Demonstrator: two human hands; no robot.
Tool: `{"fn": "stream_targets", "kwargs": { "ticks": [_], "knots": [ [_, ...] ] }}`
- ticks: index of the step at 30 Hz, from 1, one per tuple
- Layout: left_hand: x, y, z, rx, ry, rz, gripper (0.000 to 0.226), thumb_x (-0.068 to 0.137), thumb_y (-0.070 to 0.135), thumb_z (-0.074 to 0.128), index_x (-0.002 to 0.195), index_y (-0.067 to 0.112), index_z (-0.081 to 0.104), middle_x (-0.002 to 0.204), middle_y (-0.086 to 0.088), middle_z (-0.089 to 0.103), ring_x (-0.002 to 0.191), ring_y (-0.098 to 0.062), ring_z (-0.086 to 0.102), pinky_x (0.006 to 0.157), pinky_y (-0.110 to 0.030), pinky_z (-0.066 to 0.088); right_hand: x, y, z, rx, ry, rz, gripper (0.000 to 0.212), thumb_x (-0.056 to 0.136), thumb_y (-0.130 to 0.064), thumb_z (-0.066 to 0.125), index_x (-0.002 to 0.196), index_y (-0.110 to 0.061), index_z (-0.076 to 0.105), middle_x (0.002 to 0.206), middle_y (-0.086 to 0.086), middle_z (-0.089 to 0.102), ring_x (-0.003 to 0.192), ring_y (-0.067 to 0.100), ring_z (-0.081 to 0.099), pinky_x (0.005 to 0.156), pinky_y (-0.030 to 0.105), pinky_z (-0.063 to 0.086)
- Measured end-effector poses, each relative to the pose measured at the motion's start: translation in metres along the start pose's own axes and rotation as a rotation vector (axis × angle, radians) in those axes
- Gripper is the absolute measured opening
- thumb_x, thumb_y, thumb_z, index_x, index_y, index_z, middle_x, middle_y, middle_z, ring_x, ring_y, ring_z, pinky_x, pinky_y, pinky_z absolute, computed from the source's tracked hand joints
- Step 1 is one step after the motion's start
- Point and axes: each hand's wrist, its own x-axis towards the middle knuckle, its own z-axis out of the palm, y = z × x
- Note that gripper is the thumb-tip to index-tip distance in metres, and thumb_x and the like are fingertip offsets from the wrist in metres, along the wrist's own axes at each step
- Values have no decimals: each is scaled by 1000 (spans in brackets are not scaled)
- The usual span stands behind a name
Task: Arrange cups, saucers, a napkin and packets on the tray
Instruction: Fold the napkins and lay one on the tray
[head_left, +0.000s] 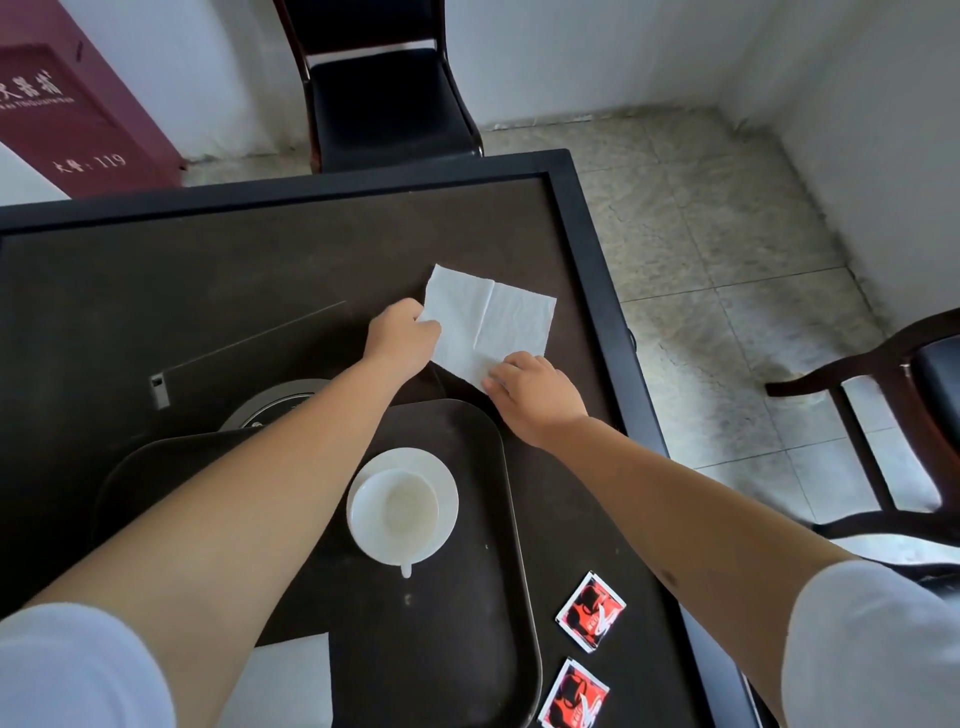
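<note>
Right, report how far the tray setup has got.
Done: one cup sits on its saucer on the tray, and a folded white sheet lies at its near edge. In hand: both hands, left and right, grip the napkin on the table. Left: two red packets beside the tray; no second cup visible.

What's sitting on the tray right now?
A white cup on a saucer, and a white sheet at the near edge. The left forearm hides the tray's left part.
</note>
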Motion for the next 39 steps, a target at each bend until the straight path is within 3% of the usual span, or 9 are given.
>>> {"fn": "stream_targets", "kwargs": {
  "ticks": [6, 10, 14, 17, 24, 27, 34, 37, 39],
  "knots": [
    [-10, 19, -3, 61, -91, 178, 25, 85, 20, 49, 66, 19, 33, 66, 3, 39, 57, -13, 32, 51, -30, 28, 0, -3, 2, 27, -124, -10, 39, 100, -39, 38, 85, -13, 63, 89, 1, 53, 91, 24, 50, 75, 37, 44],
    [-25, 18, 16, 174, -221, 332, 16, 86, 19, 50, 71, 17, 45, 77, 0, 50, 68, -20, 47, 58, -34, 40, 0, 6, 3, 302, -41, 200, 34, 98, -23, 43, 123, -14, 63, 124, 6, 62, 114, 24, 55, 92, 31, 43],
    [-35, 17, 37, 250, -324, 383, 18, 92, 32, 52, 75, 27, 46, 88, 7, 49, 79, -18, 55, 68, -34, 48, -3, 18, 0, 480, 74, 425, 40, 94, -18, 44, 133, -15, 54, 127, 2, 59, 110, 16, 55, 82, 24, 40],
    [-36, 14, 47, 281, -398, 342, 23, 90, 50, 54, 95, 28, 55, 106, 11, 51, 90, -15, 55, 77, -36, 50, -4, 22, 0, 536, 94, 487, 44, 93, -16, 44, 138, -15, 47, 128, 3, 55, 106, 14, 51, 81, 25, 41],
    [-37, 22, 59, -22, -304, 175, 42, 91, 46, 56, 125, 20, 56, 136, 1, 48, 118, -15, 47, 90, -30, 38, -13, 28, 3, 564, 270, 479, 32, 86, -10, 43, 115, -17, 54, 114, 1, 53, 105, 19, 49, 83, 34, 42],
    [-33, 28, 62, -116, -226, 7, 55, 89, 42, 59, 137, 17, 46, 137, -3, 50, 113, -17, 50, 86, -30, 39, -14, 29, 5, 588, 296, 553, 34, 92, -13, 41, 124, -15, 52, 114, 0, 51, 105, 19, 50, 80, 30, 39],
    [-28, 33, 71, -208, -243, -170, 66, 86, 27, 63, 145, 16, 37, 126, -11, 60, 109, -25, 60, 90, -37, 50, -20, 30, 12, 177, 102, 350, 42, 88, -7, 41, 127, -16, 54, 127, 2, 42, 112, 21, 36, 75, 31, 41],
    [-28, 34, 76, -190, -307, -182, 53, 85, 26, 64, 134, 12, 48, 116, -11, 61, 100, -24, 61, 84, -36, 52, -22, 28, 10, 166, 96, 353, 41, 88, -8, 43, 127, -16, 54, 127, 2, 42, 110, 20, 36, 79, 33, 47],
    [-27, 37, 78, -98, -302, -134, 18, 85, 25, 63, 96, 12, 56, 92, -7, 60, 75, -20, 56, 62, -30, 45, -23, 28, 9, 158, 83, 345, 40, 88, -9, 45, 127, -15, 53, 129, 3, 41, 112, 22, 36, 83, 34, 48]
  ]
}}
